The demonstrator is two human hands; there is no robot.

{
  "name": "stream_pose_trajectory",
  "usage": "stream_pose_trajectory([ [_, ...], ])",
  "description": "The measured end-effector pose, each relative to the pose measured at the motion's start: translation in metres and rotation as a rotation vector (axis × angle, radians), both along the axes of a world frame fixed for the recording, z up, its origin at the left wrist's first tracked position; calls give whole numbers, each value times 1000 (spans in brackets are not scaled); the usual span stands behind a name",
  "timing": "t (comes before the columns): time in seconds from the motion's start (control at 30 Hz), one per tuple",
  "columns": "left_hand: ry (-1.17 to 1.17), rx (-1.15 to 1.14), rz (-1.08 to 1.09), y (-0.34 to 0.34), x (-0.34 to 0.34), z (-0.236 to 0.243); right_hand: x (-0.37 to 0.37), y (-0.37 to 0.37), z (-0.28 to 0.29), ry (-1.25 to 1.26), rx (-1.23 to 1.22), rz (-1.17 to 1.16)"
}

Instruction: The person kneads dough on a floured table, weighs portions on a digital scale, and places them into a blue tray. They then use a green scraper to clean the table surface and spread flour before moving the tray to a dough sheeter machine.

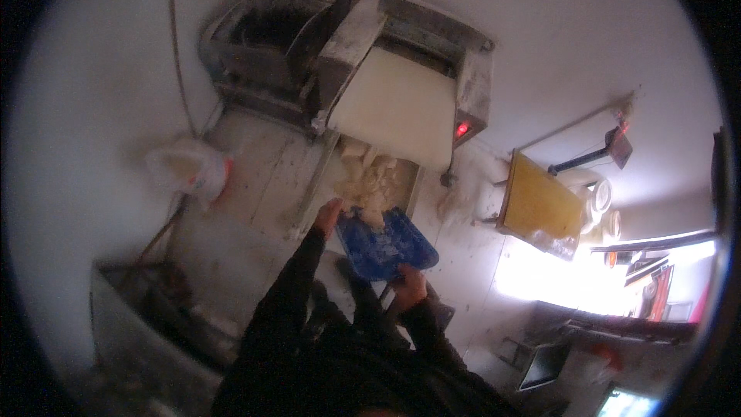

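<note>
Both my hands hold a blue plastic tray (394, 251), dusted with flour inside. My left hand (329, 216) grips its left edge near the far corner. The fingers of my right hand (409, 287) close on the near edge. Pale, crumbly dough pieces (374, 181) lie at the tray's far edge and beyond it, in a light-coloured trough (315, 193) below a machine. I cannot tell whether the pieces touching the tray are sliding out of it. Above the trough, a broad cream-coloured board or sheet (397, 104) slopes down from the machine (482, 81).
A dark mixer-like tub (270, 35) stands left of the machine, on which a red light (462, 130) glows. A white plastic bag (189, 170) hangs at left above a grey bin (139, 316). To the right are a yellow-topped table (540, 205) and a platform scale (617, 147).
</note>
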State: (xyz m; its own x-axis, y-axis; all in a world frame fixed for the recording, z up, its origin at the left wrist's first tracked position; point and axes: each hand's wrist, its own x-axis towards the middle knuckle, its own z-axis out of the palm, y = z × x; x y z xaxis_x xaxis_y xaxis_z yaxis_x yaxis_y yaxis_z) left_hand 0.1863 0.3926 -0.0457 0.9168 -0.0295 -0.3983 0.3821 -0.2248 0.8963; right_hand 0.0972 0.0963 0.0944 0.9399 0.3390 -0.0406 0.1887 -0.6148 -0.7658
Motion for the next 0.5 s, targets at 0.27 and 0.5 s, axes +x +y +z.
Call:
stream_pose_trajectory([
  [0.27, -7, -43, 50, -72, 81, 35, -16, -81, -95, 9, 38, -157],
  [0.5, -154, 31, 285, -13, 50, -37, 7, -8, 0, 846, 1256, -643],
])
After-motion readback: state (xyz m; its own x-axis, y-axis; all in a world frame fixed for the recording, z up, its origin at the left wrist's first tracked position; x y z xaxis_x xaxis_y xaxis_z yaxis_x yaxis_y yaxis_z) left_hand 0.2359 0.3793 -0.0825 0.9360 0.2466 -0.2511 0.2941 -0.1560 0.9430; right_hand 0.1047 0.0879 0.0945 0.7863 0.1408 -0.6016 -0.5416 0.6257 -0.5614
